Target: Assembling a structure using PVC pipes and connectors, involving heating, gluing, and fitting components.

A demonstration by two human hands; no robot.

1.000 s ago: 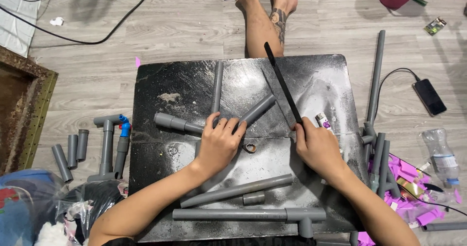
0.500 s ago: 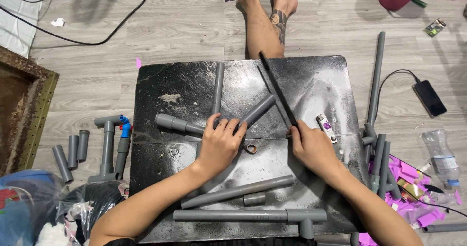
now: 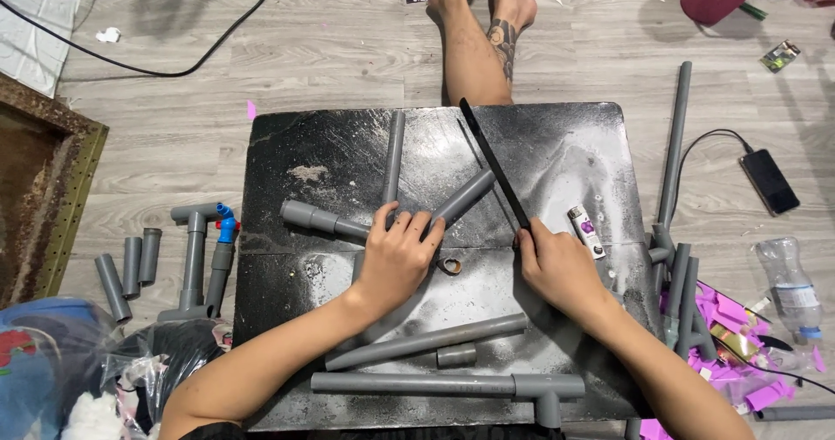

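Pressing down flat, the left hand (image 3: 396, 262) lies palm-down with fingers (image 3: 409, 225) spread over the junction of joined grey plastic pipes (image 3: 393, 157), pinning it to the dark, dust-streaked metal surface (image 3: 591, 144); nothing is enclosed in that hand. Forearm runs in from the lower left. The right hand (image 3: 561, 270) is clenched around the near end of a thin black saw blade (image 3: 494, 163), which slants up and away to the left, its far end near the surface's far edge. Blade lies just right of the short angled pipe branch (image 3: 464, 198) (contact with it: cannot tell). A small ring-shaped offcut (image 3: 450, 266) sits between the two hands. A white lighter with purple end (image 3: 587, 231) lies just right of the right hand.
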